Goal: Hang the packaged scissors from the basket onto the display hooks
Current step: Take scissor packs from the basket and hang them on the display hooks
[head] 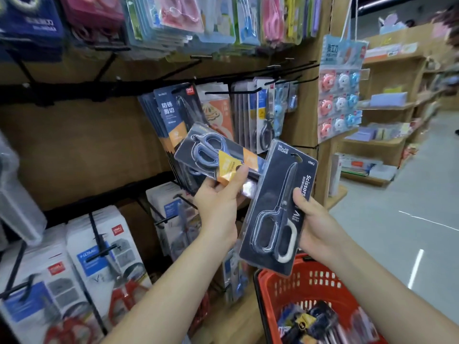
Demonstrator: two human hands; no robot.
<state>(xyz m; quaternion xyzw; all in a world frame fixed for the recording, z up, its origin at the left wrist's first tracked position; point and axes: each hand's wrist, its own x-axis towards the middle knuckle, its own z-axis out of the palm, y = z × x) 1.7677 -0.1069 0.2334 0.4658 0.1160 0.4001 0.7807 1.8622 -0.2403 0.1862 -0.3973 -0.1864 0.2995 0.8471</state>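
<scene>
My left hand (218,202) grips a packaged pair of blue-grey scissors (213,155) with an orange label, tilted, in front of a row of like packs on a hook (171,115). My right hand (315,219) holds a dark packaged pair of scissors (275,209) marked "Scissors", upright and slightly tilted, by its right edge. Below them stands the red basket (280,289) with several more packs (313,321) inside. Black display hooks (238,91) stick out from the brown board.
Pink and blue scissor packs (178,18) hang on the top row. White boxed items (99,247) fill the lower left hooks. A hanging card of small round items (340,105) sits at the shelf's end. Further shelves (387,115) and an aisle floor lie to the right.
</scene>
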